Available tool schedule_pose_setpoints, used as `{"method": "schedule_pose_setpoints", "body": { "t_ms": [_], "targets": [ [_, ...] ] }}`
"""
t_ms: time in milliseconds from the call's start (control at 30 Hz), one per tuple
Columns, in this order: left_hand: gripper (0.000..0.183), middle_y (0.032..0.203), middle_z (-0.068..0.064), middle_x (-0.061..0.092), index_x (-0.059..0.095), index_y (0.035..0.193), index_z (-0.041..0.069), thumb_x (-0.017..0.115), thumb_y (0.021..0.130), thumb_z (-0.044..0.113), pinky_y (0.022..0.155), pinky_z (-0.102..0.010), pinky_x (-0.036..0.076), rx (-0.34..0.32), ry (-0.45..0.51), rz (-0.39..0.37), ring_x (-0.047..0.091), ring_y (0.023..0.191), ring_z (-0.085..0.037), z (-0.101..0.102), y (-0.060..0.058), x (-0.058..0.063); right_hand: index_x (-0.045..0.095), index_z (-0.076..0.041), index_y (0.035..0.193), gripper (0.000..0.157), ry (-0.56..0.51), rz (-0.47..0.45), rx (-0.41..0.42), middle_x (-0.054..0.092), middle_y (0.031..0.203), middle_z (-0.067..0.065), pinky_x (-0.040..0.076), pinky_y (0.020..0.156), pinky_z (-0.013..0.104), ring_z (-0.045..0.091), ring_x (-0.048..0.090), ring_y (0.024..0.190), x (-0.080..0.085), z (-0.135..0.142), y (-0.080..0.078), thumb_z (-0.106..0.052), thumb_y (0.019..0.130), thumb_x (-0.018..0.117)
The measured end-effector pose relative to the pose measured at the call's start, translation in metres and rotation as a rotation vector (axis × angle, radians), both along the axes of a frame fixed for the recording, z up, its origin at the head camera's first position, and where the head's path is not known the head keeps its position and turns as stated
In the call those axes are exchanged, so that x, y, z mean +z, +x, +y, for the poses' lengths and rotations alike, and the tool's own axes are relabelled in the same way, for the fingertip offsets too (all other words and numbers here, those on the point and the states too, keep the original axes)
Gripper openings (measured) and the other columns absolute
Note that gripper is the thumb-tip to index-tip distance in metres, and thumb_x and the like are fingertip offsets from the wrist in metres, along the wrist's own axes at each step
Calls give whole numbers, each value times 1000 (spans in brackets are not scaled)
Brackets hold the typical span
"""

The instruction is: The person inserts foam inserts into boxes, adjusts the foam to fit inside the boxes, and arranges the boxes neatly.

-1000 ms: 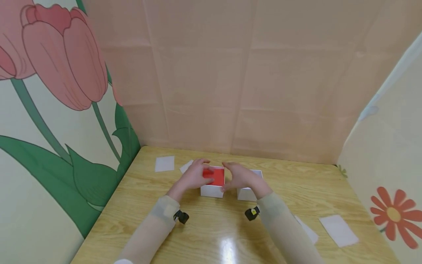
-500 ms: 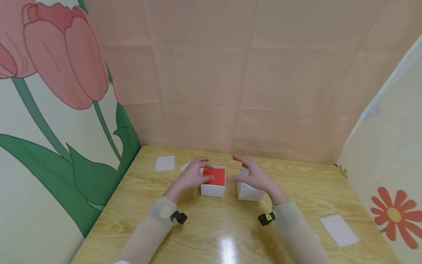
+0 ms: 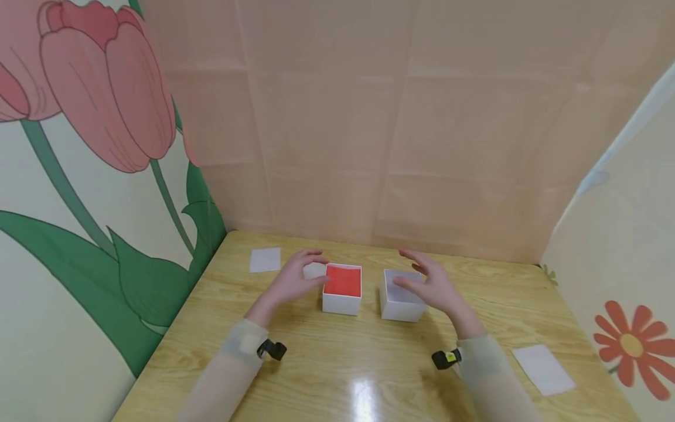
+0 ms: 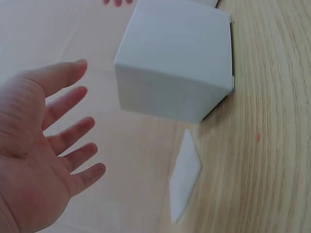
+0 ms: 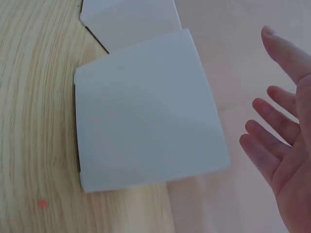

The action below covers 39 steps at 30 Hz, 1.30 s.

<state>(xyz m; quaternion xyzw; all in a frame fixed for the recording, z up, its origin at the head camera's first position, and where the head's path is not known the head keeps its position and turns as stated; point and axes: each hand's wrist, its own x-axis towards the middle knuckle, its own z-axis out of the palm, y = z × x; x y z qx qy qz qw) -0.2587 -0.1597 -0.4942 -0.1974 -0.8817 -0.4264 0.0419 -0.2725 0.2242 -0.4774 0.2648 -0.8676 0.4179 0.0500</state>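
Observation:
Two white open-topped boxes stand side by side near the middle of the table in the head view. Bright red fills the inside of the left box (image 3: 340, 305), while the right box (image 3: 400, 312) looks pale inside. My left hand (image 3: 291, 278) is just left of the red-filled box, its fingers spread and holding nothing. Over the right side of the other box, my right hand (image 3: 435, 286) overlaps it in the head view, thumb and fingers apart. Both wrist views show a gap between the hand, left (image 4: 53, 136) or right (image 5: 284, 141), and its box.
A white paper square (image 3: 265, 260) lies at the back left, and another white piece (image 3: 314, 270) sits partly behind the left hand. A larger white sheet (image 3: 544, 370) is at the right. Fabric backdrops border the wooden table (image 3: 316, 375).
Both hands have drawn apart: the left moved left off the red-filled box, the right moved right from between the boxes to above the right one. The boxes stay put.

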Motion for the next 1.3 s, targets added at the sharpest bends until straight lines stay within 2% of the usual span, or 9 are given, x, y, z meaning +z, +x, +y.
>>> {"method": "schedule_pose_setpoints", "body": {
  "t_ms": [167,367,600,733,867,1000,1300],
  "targets": [
    [45,157,-8,55,73,136,13,84,95,27,120,-61,35,18,26,30,45,149,-35,-17,2,-4,52,-12,158,76,15,18,-13,52,160,14,43,115,58,38,47,147,-4,15,1,-28,93,88],
    [47,155,-13,56,71,138,10,85,95,24,121,-60,35,56,74,43,46,148,-37,-39,6,-10,45,-9,162,91,38,-38,-14,45,165,17,37,117,63,41,39,151,-11,33,2,-31,87,93],
    [55,156,-19,53,63,147,5,83,97,18,121,-60,35,101,132,-9,43,150,-37,-67,10,-22,36,-8,167,108,48,-188,14,30,172,20,32,119,66,46,28,156,-26,52,1,-35,82,96],
    [58,158,-16,52,60,150,8,82,98,17,121,-60,35,134,155,-50,42,150,-37,-85,8,-27,32,-12,169,106,21,-266,29,25,174,21,29,120,67,48,25,157,-33,60,-1,-32,85,94],
    [61,160,-17,50,57,153,7,81,98,19,122,-62,33,172,176,-91,40,151,-39,-104,2,-34,29,-10,169,102,-35,-292,70,26,173,22,27,121,65,48,25,157,-39,66,-3,-25,89,91],
    [65,163,-23,45,53,155,3,81,98,17,122,-64,31,200,132,-101,36,152,-45,-120,-7,-42,28,-9,169,100,-62,-300,104,28,172,23,28,120,63,46,28,157,-42,70,-3,-21,91,89],
    [80,161,-30,42,46,158,-3,86,93,21,123,-63,28,220,-109,-80,35,151,-50,-139,-35,-46,25,-18,171,98,-91,-380,129,26,174,18,31,119,64,49,34,154,-42,70,-6,-21,94,85]
  ]
}}
